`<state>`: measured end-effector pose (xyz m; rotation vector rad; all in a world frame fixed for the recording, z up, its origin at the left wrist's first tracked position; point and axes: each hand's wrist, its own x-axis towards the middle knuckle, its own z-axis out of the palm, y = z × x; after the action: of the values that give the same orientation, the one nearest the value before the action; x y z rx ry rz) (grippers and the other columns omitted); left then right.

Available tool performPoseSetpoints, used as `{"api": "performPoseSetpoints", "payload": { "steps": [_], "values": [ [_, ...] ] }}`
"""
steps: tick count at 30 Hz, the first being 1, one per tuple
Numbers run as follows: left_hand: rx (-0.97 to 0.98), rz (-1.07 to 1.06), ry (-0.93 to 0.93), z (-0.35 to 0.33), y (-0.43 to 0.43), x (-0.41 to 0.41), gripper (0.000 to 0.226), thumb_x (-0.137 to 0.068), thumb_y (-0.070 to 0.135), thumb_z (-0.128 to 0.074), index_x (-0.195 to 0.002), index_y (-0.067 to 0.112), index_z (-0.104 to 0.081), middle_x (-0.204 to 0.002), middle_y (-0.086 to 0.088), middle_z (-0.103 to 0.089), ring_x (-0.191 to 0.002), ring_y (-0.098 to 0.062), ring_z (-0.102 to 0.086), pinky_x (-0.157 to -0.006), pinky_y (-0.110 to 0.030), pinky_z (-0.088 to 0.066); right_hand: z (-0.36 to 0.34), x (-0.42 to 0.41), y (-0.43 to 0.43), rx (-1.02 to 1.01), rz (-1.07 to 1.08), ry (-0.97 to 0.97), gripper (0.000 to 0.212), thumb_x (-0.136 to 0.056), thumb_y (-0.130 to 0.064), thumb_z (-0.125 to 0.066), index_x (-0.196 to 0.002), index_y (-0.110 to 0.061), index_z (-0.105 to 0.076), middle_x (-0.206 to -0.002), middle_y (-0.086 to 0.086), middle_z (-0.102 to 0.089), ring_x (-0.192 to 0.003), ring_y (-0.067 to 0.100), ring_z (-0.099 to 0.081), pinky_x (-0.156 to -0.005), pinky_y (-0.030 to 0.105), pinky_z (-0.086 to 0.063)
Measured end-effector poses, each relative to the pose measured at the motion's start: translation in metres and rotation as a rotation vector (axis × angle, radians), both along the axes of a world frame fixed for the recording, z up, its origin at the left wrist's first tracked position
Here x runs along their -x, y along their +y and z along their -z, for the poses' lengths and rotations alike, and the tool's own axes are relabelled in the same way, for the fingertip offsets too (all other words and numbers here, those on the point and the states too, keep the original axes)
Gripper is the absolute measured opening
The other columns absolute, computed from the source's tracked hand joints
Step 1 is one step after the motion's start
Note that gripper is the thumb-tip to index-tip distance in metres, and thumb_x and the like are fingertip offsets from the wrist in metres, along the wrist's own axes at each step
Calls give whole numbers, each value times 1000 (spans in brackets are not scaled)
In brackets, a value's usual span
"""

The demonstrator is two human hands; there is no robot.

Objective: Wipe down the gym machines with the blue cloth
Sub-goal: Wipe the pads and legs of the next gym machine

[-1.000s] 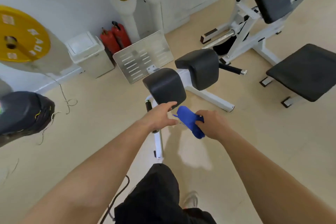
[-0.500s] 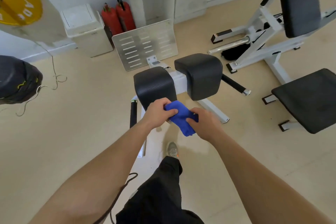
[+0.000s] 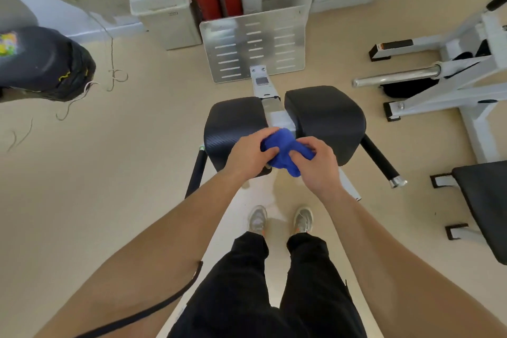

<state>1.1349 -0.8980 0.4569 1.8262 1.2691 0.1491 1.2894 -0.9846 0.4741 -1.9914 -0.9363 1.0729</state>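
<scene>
Both hands hold the cloth [image 3: 285, 147] bunched into a wad, just above the near end of the white beam [image 3: 277, 115] that runs between the two black pads [image 3: 233, 123]. The left hand [image 3: 251, 153] curls its grip round the wad's left side with the thumb pressed into it. The right hand [image 3: 319, 164] pinches the right side and the hanging tail. Judging by this, the person is gathering the cloth into a firm pad before rubbing the nearest surface. The hands hang over the gap, so either pad or the beam could come first. A second ago only the right hand held the cloth, hanging loose, while the left reached in with straight fingers. Since then the person has stepped square behind the machine, with both shoes [image 3: 258, 218] side by side.
</scene>
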Motion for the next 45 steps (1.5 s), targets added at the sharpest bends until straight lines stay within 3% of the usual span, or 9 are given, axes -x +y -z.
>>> {"api": "performPoseSetpoints", "payload": {
  "steps": [5,12,17,21,28,32,35,40,45],
  "values": [
    [-6,-198,71,14,-10,-5,8,-86,32,-68,-93,32,-63,-80,13,-66,-77,-10,-63,-74,-39,-56,21,-3,0,11,-126,225,22,-87,-21,-69,-94,-37,-56,-84,-20,-64,-71,0,-64,-55,11,-48],
    [127,-202,-106,22,-16,-6,21,-95,23,-59,-116,28,-58,-101,14,-64,-88,2,-61,-67,-9,-48,47,3,-15,-23,29,241,19,-87,-10,-64,-94,-27,-69,-78,-2,-69,-68,14,-65,-59,28,-55],
    [334,-37,-133,28,-31,18,39,-95,37,-61,-131,22,-53,-113,8,-65,-98,-7,-64,-85,-21,-52,45,27,-16,7,52,232,37,-90,-4,-64,-125,-16,-64,-107,2,-70,-93,17,-68,-85,35,-59],
    [391,-4,-219,26,-27,46,32,-90,31,-70,-120,23,-59,-104,6,-68,-93,-10,-66,-79,-23,-55,42,50,-25,-20,53,274,52,-88,4,-61,-132,-24,-54,-115,4,-67,-96,16,-69,-83,35,-60],
    [297,240,-109,33,-14,50,9,-86,23,-71,-94,22,-68,-84,3,-67,-73,-9,-59,-71,-31,-53,66,57,-41,-103,-78,39,55,-85,-1,-70,-129,-30,-57,-129,-11,-42,-118,-5,-45,-101,26,-46],
    [151,196,-90,40,3,41,21,-85,31,-72,-106,28,-68,-93,12,-69,-85,-4,-65,-79,-31,-56,86,44,-31,-52,86,102,38,-87,-12,-72,-105,-42,-57,-105,-17,-64,-96,6,-63,-78,18,-51],
    [-40,85,-76,44,27,40,13,-91,32,-65,-104,33,-63,-95,20,-65,-85,7,-61,-74,-16,-49,108,43,-19,-62,330,-153,34,-86,-22,-70,-115,-35,-56,-111,-13,-54,-94,-4,-55,-68,4,-39],
    [-242,17,-45,55,64,43,10,-94,31,-58,-101,37,-62,-92,26,-62,-88,14,-56,-66,0,-42,146,57,22,-147,485,-476,35,-86,-17,-68,-119,-22,-56,-120,-2,-52,-93,16,-57,-71,16,-39],
    [-338,34,-38,73,70,44,11,-93,31,-56,-96,39,-62,-90,28,-62,-87,11,-57,-70,2,-39,187,72,39,-149,383,-523,36,-99,-20,-58,-134,-10,-62,-140,7,-56,-116,27,-58,-98,34,-46]
  ]
}}
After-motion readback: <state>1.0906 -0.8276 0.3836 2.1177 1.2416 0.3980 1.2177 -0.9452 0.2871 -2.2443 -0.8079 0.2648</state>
